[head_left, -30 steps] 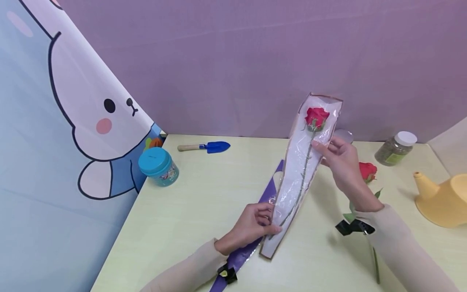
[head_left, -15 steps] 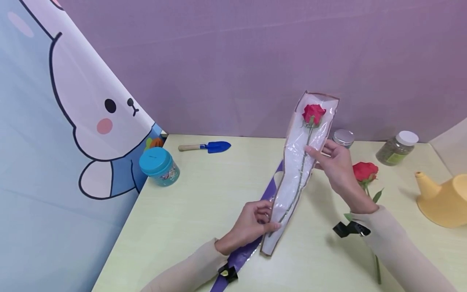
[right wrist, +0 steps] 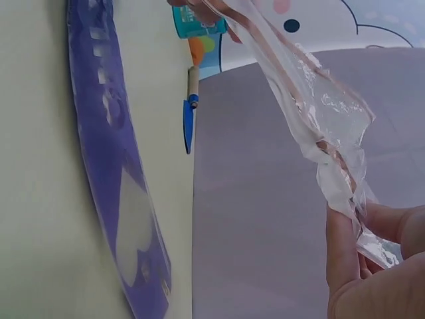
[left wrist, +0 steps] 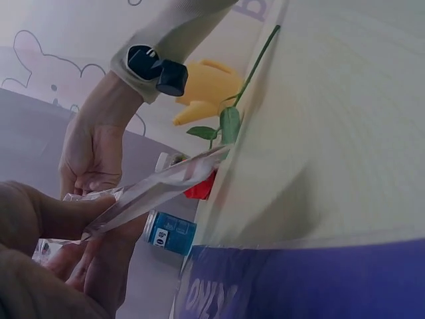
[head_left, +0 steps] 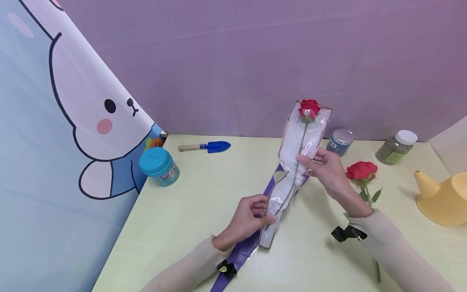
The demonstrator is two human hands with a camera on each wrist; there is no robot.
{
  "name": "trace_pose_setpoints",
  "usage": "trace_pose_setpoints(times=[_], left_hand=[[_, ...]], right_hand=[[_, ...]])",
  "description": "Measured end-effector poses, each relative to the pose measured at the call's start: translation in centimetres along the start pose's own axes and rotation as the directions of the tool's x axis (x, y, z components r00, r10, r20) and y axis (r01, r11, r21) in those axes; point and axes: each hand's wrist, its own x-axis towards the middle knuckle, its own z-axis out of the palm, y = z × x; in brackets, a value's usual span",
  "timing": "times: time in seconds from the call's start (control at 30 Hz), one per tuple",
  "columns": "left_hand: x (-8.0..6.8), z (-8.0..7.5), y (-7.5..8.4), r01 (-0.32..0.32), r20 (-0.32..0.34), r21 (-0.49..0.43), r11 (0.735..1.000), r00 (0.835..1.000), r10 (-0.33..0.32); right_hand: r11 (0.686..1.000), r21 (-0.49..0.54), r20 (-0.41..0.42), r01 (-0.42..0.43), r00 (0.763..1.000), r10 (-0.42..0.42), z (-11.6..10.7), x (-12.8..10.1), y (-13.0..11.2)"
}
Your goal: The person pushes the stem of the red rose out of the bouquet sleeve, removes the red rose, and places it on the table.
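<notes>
A red rose (head_left: 309, 108) on a long stem sits in a clear and white plastic sleeve (head_left: 304, 138), held tilted above the table. Its bloom reaches the sleeve's top edge. My left hand (head_left: 265, 213) pinches the sleeve's lower end (left wrist: 153, 193). My right hand (head_left: 310, 160) grips the sleeve at its crumpled middle (right wrist: 312, 119), with my fingers (right wrist: 358, 266) curled round the plastic. Under both hands a purple printed sleeve (head_left: 248, 249) lies flat on the pale table (head_left: 197, 202).
A second red rose (head_left: 361, 170) lies on the table by my right forearm. Behind stand a blue-labelled jar (head_left: 339, 142) and a white-lidded jar (head_left: 395, 148). A yellow watering can (head_left: 443, 198) sits far right. At the left are a teal tub (head_left: 158, 166) and a blue trowel (head_left: 208, 147).
My right hand slid down the sleeve towards the left, bunching the plastic. The bloom now sits at the sleeve's top edge. The left hand stayed put.
</notes>
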Motion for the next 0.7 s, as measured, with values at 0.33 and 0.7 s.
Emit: trace_pose_setpoints(times=[0.33,0.7], left_hand=[[0.4,-0.8,0.8,-0.027,-0.051,0.025,0.999,0.998,0.029],[0.4,-1.2,1.0,-0.017,-0.085,0.019,1.0,0.996,0.019]], right_hand=[[1.0,-0.013,0.084,-0.011,0.996,0.012,1.2,-0.8,0.5],[1.0,0.007,0.159,-0.024,0.987,0.022,2.2,-1.4,1.1]])
